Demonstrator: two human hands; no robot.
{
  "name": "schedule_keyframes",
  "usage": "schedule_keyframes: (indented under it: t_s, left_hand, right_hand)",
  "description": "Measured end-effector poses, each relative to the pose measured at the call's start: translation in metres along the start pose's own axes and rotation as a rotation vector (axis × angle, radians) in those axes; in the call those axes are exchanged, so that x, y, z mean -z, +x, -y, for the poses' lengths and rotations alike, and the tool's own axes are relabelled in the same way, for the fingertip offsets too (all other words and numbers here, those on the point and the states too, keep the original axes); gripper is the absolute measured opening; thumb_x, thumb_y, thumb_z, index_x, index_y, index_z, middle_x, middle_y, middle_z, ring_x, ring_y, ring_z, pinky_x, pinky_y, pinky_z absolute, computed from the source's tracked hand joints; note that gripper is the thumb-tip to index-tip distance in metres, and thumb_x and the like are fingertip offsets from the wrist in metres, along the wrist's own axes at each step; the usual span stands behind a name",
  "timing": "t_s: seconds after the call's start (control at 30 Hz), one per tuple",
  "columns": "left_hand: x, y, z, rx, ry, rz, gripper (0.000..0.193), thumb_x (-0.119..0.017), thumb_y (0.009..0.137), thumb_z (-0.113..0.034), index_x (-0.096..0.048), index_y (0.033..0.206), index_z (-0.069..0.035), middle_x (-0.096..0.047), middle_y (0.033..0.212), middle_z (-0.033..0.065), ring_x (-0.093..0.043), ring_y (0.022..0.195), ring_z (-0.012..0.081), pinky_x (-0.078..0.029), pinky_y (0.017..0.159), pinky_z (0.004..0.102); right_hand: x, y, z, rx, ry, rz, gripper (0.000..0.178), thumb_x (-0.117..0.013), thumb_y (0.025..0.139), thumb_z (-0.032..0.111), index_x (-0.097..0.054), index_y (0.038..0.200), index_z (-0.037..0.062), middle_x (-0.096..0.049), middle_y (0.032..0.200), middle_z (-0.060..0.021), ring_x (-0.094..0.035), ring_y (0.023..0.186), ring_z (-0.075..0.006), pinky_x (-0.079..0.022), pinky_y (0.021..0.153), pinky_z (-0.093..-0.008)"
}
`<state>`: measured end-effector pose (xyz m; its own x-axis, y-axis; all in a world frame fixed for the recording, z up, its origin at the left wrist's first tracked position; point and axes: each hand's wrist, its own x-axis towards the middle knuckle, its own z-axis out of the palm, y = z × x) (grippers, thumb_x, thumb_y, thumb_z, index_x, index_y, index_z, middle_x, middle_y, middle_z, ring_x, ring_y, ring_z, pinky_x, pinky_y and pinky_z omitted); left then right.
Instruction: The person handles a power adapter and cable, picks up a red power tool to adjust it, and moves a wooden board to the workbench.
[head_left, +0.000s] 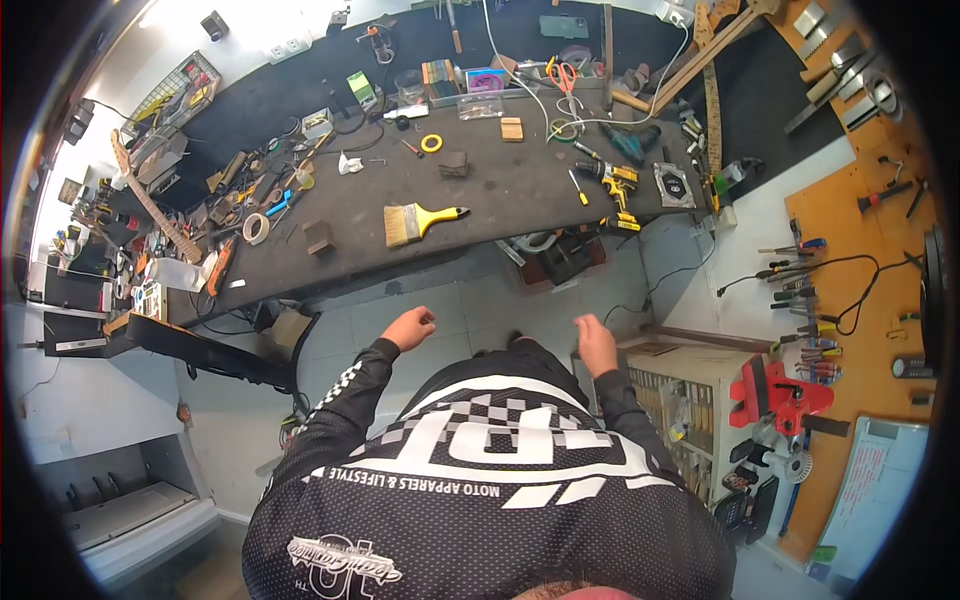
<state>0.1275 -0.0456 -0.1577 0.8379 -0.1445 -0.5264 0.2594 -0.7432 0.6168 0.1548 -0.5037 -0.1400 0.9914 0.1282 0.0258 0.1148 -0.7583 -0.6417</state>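
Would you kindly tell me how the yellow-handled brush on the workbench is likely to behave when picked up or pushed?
The yellow-handled brush should feel stiff along its solid-looking handle, while its pale bristles would probably flex if pushed. Lying flat on the workbench, with a broad head, it seems unlikely to roll.

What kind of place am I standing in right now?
It looks like a workshop, possibly for guitar work: there's a dark workbench strewn with tools, including a yellow cordless drill, a red vise off to the right, and what looks like a guitar neck at left.
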Motion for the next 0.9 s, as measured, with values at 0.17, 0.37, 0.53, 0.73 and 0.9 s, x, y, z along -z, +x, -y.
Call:
schedule_keyframes:
  t_s: [0.17,0.37,0.53,0.73,0.9]
  left_hand:
    - [0.009,0.016,-0.018,0.048,-0.383,-0.089,0.034,-0.069,0.099,-0.019,-0.065,0.127,0.0,-0.074,0.119,0.0171,-0.07,0.11,0.0286,-0.055,0.096,0.0396]
    - [0.044,0.06,-0.068,-0.03,-0.303,-0.098,0.032,-0.068,0.098,-0.018,-0.066,0.126,-0.002,-0.073,0.118,0.0166,-0.07,0.107,0.0294,-0.055,0.096,0.0402]
    - [0.083,0.118,-0.106,-0.004,-0.104,-0.012,0.033,-0.069,0.096,-0.019,-0.067,0.125,-0.004,-0.072,0.121,0.0178,-0.07,0.111,0.0352,-0.055,0.097,0.0435]
    - [0.13,0.179,-0.167,-0.221,0.075,-0.012,0.036,-0.07,0.097,-0.019,-0.065,0.128,-0.001,-0.07,0.12,0.0194,-0.069,0.11,0.0363,-0.055,0.096,0.0434]
    - [0.159,0.201,-0.203,-0.153,-0.045,0.055,0.034,-0.068,0.099,-0.02,-0.065,0.128,-0.002,-0.07,0.123,0.0184,-0.07,0.109,0.0369,-0.056,0.095,0.0439]
  right_hand:
    - [-0.031,0.106,0.043,0.126,0.259,0.0,0.013,-0.061,0.096,0.006,-0.067,0.107,0.0068,-0.069,0.103,-0.0148,-0.068,0.097,-0.0388,-0.054,0.084,-0.05]
    - [-0.017,0.287,0.035,0.211,-0.046,-0.207,0.014,-0.066,0.09,0.003,-0.067,0.103,0.0079,-0.064,0.105,-0.0134,-0.062,0.105,-0.0371,-0.052,0.091,-0.0481]
    - [-0.007,0.442,-0.01,0.113,-0.364,-0.254,0.014,-0.067,0.09,0.007,-0.068,0.104,0.009,-0.064,0.111,-0.013,-0.061,0.111,-0.0366,-0.052,0.092,-0.0492]
    - [-0.035,0.51,-0.054,-0.058,-0.55,-0.1,0.025,-0.072,0.086,0.009,-0.067,0.111,0.0107,-0.064,0.117,-0.0119,-0.061,0.117,-0.0335,-0.05,0.094,-0.0509]
    - [0.026,0.487,-0.006,0.244,-0.443,-0.052,0.023,-0.072,0.089,0.014,-0.063,0.109,0.0091,-0.065,0.109,-0.0092,-0.062,0.111,-0.0329,-0.049,0.089,-0.0487]
